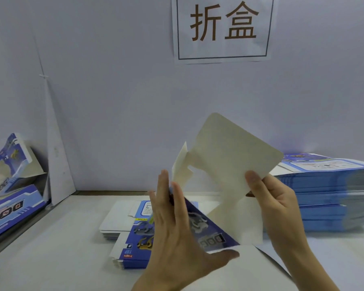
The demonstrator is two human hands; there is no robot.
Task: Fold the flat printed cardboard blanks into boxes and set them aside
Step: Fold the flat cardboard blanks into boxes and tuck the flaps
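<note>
Folding step — the blank (229,160) is up over the middle of the worktop (51,248). The left hand (172,223) presses flat fingers (164,185) on it; the right hand (277,204) pinches its flap, which likely needs bending next.

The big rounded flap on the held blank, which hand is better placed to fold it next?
Right, probably. The right hand pinches the flap at its lower edge, while the left hand lies flat against the printed side of the blank, bracing it.
</note>
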